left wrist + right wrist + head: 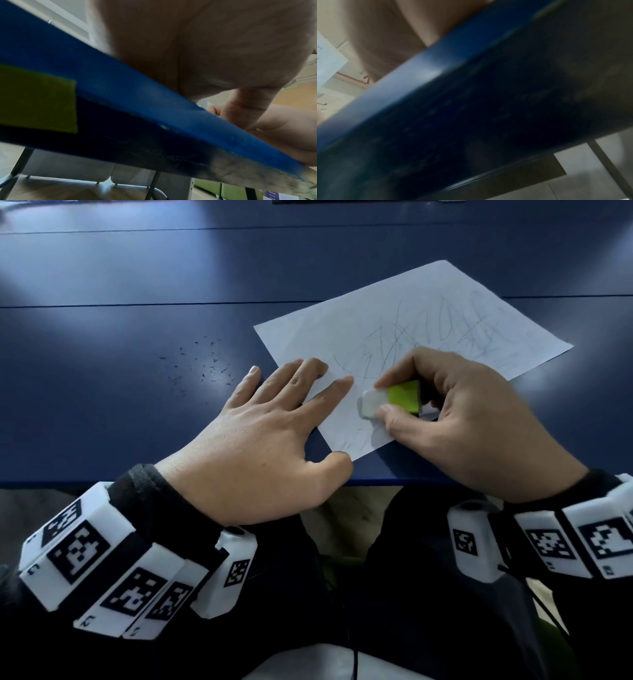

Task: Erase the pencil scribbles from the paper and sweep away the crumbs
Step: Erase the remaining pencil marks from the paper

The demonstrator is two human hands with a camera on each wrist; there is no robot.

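A white sheet of paper [404, 330] lies tilted on the blue table [137, 285], covered with grey pencil scribbles [428, 337]. My left hand [274, 419] lies flat with spread fingers, pressing the paper's near left corner down. My right hand [455, 419] pinches a white eraser [373, 404] in a green sleeve between thumb and forefinger, its white end touching the paper near the lower edge. Dark eraser crumbs [205, 364] are scattered on the table left of the sheet. Both wrist views show mostly the table's edge [154, 102] and palm; a corner of paper [327, 59] shows in the right wrist view.
The table's front edge [394, 482] runs just under both wrists, with my dark-clothed lap below. Seams cross the tabletop further back. A dark flat object [359, 201] sits at the far edge. Table legs [18, 162] show underneath.
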